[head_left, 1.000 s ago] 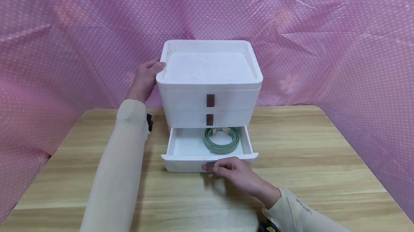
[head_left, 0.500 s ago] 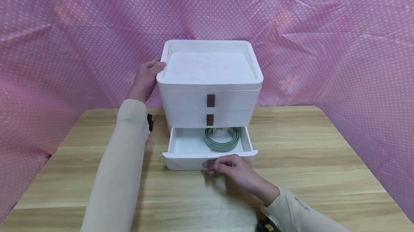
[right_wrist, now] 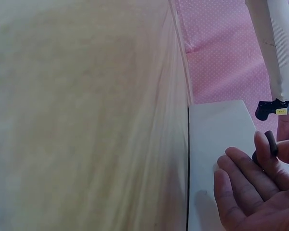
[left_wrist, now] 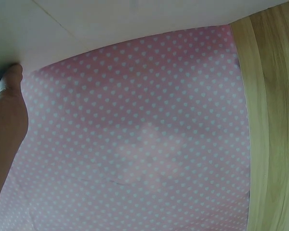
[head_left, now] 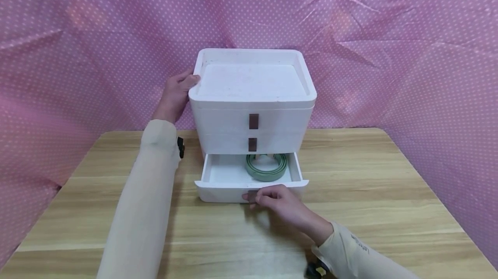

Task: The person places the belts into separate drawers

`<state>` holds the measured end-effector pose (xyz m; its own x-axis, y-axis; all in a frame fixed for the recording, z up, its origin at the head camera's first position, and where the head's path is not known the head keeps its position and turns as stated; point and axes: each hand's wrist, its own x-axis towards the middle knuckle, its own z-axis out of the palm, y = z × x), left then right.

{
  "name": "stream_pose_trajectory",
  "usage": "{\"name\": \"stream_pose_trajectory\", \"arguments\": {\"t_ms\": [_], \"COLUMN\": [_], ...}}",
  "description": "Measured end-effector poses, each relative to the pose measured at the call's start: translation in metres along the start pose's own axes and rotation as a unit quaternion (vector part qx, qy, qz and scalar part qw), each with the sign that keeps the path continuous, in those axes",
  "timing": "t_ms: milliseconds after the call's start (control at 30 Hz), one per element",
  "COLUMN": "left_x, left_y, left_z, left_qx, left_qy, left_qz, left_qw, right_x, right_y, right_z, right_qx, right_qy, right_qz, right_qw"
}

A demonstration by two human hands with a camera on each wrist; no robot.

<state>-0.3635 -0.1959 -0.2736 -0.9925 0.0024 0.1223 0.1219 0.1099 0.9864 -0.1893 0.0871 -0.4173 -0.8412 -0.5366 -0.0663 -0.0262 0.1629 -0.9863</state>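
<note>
A white drawer unit (head_left: 221, 121) stands on the table, its bottom drawer (head_left: 221, 175) pulled out. In that drawer lies a coiled green belt (head_left: 266, 176); its far part is hidden under the unit. At the unit's upper left edge, my left hand (head_left: 175, 93) grips the rim with the thumb on top; its other fingers are mostly hidden. Low at the front, my right hand (head_left: 285, 207) pinches the brown pull tab (head_left: 252, 196) of the bottom drawer between thumb and index finger. The right wrist view shows its other fingers (right_wrist: 248, 185) extended past the tab (right_wrist: 271, 143).
Two more brown tabs mark the upper drawer fronts, which are flush. The unit's top is a shallow tray (head_left: 253, 81). Pink dotted cloth (head_left: 389, 54) hangs behind and beside the wooden table (head_left: 373, 192).
The bottom drawer has slid a little inward, away from me, with my right hand on its tab. More of the belt's far part is covered. My left hand has stayed in place.
</note>
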Motion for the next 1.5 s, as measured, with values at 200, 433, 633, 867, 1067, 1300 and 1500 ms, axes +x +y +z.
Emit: {"name": "stream_pose_trajectory", "arguments": {"t_ms": [200,433,633,867,1067,1300,1500], "left_x": [0.0012,0.0011,0.0018,0.0036,0.0052,0.0041,0.0034], "left_y": [-0.0023,-0.0017,-0.0009,-0.0031,-0.0035,-0.0029,-0.0041], "left_z": [0.0,-0.0008,-0.0015,-0.0021,-0.0015,0.0005,0.0005], "left_qx": [-0.004,-0.004,-0.003,-0.004,-0.01,-0.014,-0.013], "left_qy": [-0.003,0.0,-0.003,-0.003,-0.001,0.001,0.006], "left_qz": [0.004,0.011,0.01,0.014,0.018,0.018,0.02], "left_qw": [1.0,0.9999,0.9999,0.9999,0.9998,0.9997,0.9997], "right_x": [-0.0005,0.001,0.0029,0.0068,0.0071,0.0037,0.0031], "right_y": [0.0026,0.0016,-0.0009,-0.0019,-0.0015,-0.0022,-0.001], "right_z": [-0.0016,-0.0029,-0.0029,-0.0005,-0.0005,-0.0021,-0.0015], "right_qx": [-0.001,0.002,0.006,-0.005,-0.004,-0.006,-0.016], "right_qy": [0.006,0.0,-0.004,0.002,0.004,0.006,0.012], "right_qz": [0.009,0.007,0.009,-0.001,0.003,-0.004,-0.012], "right_qw": [1.0,1.0,1.0,1.0,1.0,1.0,1.0]}}
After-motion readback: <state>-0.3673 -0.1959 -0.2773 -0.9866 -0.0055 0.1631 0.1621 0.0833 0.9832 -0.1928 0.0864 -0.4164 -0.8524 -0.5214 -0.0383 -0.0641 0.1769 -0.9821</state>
